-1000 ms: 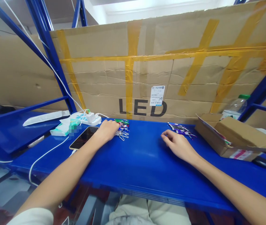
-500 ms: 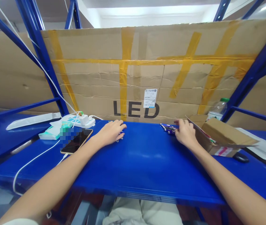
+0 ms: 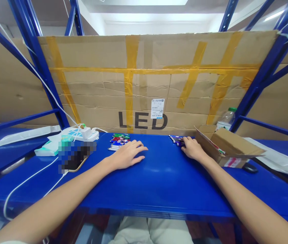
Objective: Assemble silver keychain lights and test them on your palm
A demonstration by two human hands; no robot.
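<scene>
My left hand lies low over the blue tabletop, its fingers spread and nothing in them. Just beyond it a group of pens lies side by side, sorted by colour into green, red, blue and white. The hand partly covers the right ends of the nearest ones. On the other side, my right hand has its bent fingers closed around the right ends of a second row of blue and purple pens. Those covered ends are hidden.
An open cardboard box stands right of my right hand, with a plastic bottle behind it. A black mouse sits beside the box. At left lie a phone, a power strip and cables. A large carton backs the table.
My left hand has moved right and towards me, uncovering the coloured pens. My right hand stays at its row of pens. The camera view has shifted slightly.
</scene>
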